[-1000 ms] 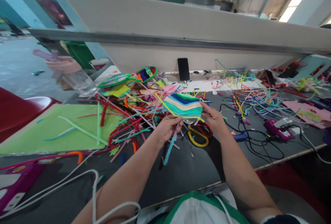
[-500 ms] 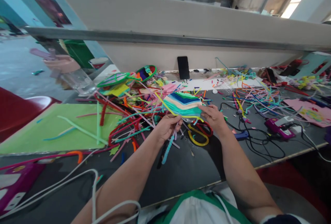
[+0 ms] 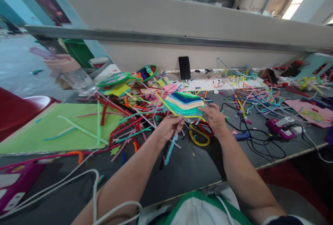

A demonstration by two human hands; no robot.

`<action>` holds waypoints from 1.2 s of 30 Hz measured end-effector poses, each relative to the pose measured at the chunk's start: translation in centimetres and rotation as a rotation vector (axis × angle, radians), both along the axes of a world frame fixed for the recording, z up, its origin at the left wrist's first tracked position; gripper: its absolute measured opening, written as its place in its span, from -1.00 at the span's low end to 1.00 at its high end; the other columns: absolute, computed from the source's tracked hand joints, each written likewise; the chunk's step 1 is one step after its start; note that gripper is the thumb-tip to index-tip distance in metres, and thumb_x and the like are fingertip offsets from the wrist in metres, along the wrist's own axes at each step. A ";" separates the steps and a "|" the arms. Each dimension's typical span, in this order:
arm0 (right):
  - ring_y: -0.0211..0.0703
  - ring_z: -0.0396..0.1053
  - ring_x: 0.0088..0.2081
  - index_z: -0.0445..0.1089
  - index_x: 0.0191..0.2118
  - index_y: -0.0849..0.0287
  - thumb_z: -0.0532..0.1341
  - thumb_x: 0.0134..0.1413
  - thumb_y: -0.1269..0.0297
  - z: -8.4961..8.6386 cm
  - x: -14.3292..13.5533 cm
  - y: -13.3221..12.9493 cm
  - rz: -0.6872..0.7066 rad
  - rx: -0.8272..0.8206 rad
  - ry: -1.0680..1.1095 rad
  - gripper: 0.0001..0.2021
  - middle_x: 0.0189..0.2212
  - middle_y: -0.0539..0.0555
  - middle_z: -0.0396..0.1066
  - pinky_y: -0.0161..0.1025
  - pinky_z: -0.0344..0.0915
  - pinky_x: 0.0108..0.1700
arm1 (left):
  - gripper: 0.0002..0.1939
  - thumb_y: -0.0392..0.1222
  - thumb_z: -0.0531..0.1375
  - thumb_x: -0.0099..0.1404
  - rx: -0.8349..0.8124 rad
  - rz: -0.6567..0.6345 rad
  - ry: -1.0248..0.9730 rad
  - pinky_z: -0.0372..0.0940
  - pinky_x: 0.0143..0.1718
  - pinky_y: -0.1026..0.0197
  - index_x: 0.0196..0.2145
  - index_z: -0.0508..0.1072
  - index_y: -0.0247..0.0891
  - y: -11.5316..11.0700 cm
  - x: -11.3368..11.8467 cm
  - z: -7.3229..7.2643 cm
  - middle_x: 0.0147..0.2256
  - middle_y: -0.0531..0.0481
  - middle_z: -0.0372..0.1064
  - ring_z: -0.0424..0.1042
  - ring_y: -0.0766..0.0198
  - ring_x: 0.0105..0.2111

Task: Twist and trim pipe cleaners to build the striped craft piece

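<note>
Between my hands is a pipe-cleaner fan (image 3: 184, 104) with wavy bands of green, blue, cream and turquoise and a yellow edging. My left hand (image 3: 169, 127) is closed at its lower left, pinching the base where a light blue twisted stem (image 3: 170, 150) hangs down. At the right edge my right hand (image 3: 214, 115) pinches the fan's rim between thumb and fingers. Just below the fan, scissors (image 3: 200, 135) with yellow and red handles lie on the dark table (image 3: 192, 173).
Loose pipe cleaners (image 3: 135, 117) are heaped left of the fan, beside a green sheet (image 3: 52, 124). A water bottle (image 3: 75, 76) stands back left. A phone (image 3: 184, 68) leans on the partition. Right are a purple power strip (image 3: 281, 129) and black cables (image 3: 256, 145).
Almost nothing differs. The lower tip of the light blue stem has shifted slightly right, and my right hand has moved very slightly at the fan's edge.
</note>
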State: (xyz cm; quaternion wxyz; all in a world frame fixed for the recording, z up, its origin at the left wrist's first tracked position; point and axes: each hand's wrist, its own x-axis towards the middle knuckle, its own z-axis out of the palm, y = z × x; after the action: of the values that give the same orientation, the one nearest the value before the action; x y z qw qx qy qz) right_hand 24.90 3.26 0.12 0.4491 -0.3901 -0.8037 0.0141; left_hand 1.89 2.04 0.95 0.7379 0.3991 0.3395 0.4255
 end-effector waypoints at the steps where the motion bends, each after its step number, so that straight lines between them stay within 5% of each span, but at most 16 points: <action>1: -0.18 0.45 -0.12 0.45 -0.07 -0.08 0.00 0.22 0.38 -0.1 0.0 0.0 0.003 0.013 0.017 -0.66 -0.18 -0.03 0.53 -0.05 0.09 0.18 | -0.71 -0.12 0.34 0.03 -0.001 -0.002 0.005 0.03 -0.73 0.38 -0.53 0.33 -0.35 0.0 0.0 0.0 -0.60 0.09 0.28 0.20 0.50 -0.73; 18: -0.10 0.41 -0.05 0.39 0.03 -0.11 0.15 0.15 0.24 -0.1 0.1 0.1 0.113 -0.133 0.119 -0.68 -0.11 0.00 0.50 -0.04 0.19 0.13 | -0.70 -0.12 0.35 0.03 -0.022 0.007 -0.013 0.03 -0.75 0.40 -0.52 0.33 -0.35 0.3 -0.1 -0.4 -0.60 0.09 0.28 0.20 0.50 -0.74; 26: -0.08 0.42 -0.09 0.11 0.25 0.03 0.11 0.16 0.08 0.3 -0.7 -0.8 0.120 -0.464 0.540 -0.46 -0.11 0.04 0.47 -0.10 0.32 -0.02 | -0.73 -0.11 0.35 0.02 0.026 0.015 0.014 0.09 -0.73 0.39 -0.48 0.39 -0.36 0.1 0.3 -0.9 -0.58 0.06 0.33 0.25 0.46 -0.72; 31: -0.04 0.38 -0.02 0.42 0.00 0.07 0.21 0.06 0.04 0.3 -1.2 -0.5 0.179 -0.564 0.697 -0.60 -0.05 0.04 0.45 -0.09 0.28 0.05 | -0.73 -0.09 0.35 0.03 0.043 -0.026 0.048 0.16 -0.70 0.36 -0.48 0.41 -0.36 -0.2 0.6 -1.1 -0.57 0.04 0.35 0.26 0.44 -0.72; 36: -0.05 0.45 -0.12 0.44 -0.06 0.08 0.32 -0.09 0.03 0.5 -2.1 -0.9 0.326 -0.736 0.881 -0.56 -0.16 0.04 0.51 -0.10 0.36 -0.03 | -0.71 -0.07 0.34 0.03 0.038 -0.034 0.052 0.17 -0.69 0.35 -0.48 0.42 -0.37 -0.3 0.6 -1.2 -0.57 0.03 0.35 0.28 0.43 -0.71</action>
State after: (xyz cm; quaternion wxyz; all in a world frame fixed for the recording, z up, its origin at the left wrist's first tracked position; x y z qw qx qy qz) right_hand 22.79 2.31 0.66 0.5676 -0.3490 -0.5335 0.5210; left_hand 2.53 1.77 -0.28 0.7281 0.4297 0.3436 0.4089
